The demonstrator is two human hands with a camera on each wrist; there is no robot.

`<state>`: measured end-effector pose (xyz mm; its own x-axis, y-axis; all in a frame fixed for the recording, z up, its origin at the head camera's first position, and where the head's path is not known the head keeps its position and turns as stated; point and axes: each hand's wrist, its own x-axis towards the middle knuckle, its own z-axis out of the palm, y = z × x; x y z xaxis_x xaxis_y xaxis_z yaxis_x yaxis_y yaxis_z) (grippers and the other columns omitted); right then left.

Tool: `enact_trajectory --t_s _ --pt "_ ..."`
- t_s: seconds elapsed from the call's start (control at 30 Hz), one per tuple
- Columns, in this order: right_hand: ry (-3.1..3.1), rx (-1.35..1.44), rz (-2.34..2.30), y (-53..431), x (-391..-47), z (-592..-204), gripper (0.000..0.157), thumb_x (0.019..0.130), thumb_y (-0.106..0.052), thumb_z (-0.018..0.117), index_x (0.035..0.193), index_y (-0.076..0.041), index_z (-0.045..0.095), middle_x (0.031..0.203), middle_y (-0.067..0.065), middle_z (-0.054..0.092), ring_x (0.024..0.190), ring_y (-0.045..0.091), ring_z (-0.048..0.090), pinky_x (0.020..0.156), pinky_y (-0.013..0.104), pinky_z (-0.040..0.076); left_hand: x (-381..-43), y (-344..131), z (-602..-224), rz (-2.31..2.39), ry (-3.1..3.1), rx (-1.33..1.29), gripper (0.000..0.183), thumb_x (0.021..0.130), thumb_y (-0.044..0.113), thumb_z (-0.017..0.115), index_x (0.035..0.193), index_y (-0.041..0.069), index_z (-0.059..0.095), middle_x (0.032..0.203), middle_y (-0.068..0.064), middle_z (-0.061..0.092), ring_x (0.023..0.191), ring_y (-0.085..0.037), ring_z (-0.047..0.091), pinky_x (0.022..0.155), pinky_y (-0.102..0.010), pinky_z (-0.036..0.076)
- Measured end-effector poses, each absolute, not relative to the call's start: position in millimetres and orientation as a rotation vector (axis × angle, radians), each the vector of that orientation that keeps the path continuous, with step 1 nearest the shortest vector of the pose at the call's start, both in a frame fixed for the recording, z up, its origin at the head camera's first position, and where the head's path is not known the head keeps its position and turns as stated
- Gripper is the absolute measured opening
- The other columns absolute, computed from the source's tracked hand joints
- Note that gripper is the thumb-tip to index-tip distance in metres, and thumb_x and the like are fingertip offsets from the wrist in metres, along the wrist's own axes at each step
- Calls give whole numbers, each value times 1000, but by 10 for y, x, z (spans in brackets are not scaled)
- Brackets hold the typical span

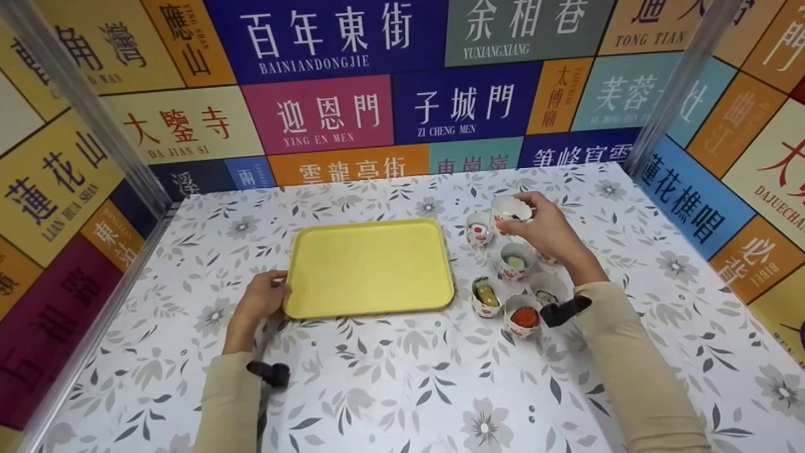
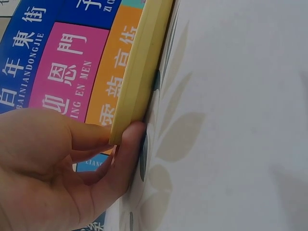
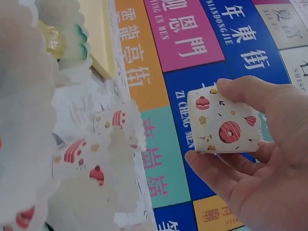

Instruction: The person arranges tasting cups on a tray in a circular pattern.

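Observation:
At the left end of the yellow tray, my left hand pinches the rim. The left wrist view shows the thumb on one side of the tray's edge and a finger on the other, close to the tabletop. My right hand holds a small white paper baking cup between thumb and fingers. Pink donuts and macarons are printed on that cup in the right wrist view. It is raised beside the other cups, and its contents are mostly hidden.
Several similar cups stand right of the tray. One holds an orange-red piece, another a yellow piece, and one has a red-centred white piece. My right hand partly covers a further cup. Sign-printed panels wall in the floral table.

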<state>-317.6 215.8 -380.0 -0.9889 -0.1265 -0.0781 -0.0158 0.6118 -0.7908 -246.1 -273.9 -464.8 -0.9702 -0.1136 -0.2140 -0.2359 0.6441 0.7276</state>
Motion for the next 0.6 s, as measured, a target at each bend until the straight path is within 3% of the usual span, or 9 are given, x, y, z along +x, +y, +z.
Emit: enact_trajectory --t_s 0.17,0.3,0.47,0.6 --pt "2719 -138 -1270 1989 -3245 -3780 84 89 -43 73 156 -13 31 165 15 25 146 37 31 113 56 40 -2460 -2750 -4661 1255 2709 -289 45 103 7 43 145 -8 46 138 -33 55 119 -39 62 93 -40 56" --pt "2725 -151 -1235 1851 -3283 -3742 81 89 -42 73 155 -14 34 164 14 29 149 37 28 116 56 37 -2459 -2752 -4649 1264 2701 -293 45 102 6 43 145 -7 46 138 -33 55 115 -37 64 87 -36 58" --pt "2723 -157 -1197 1678 -3353 -3731 78 90 -37 74 154 -13 35 158 15 37 145 35 36 114 54 41 -2458 -2759 -4624 1286 2676 -288 46 102 5 42 146 -8 44 136 -34 55 103 -31 68 72 -29 59" --pt "2709 -152 -1150 1560 -3400 -3751 80 89 -36 75 154 -13 35 156 17 39 136 35 46 109 53 46 -2455 -2761 -4629 1311 2646 -283 46 103 6 43 147 -7 44 136 -34 55 101 -31 69 70 -29 60"
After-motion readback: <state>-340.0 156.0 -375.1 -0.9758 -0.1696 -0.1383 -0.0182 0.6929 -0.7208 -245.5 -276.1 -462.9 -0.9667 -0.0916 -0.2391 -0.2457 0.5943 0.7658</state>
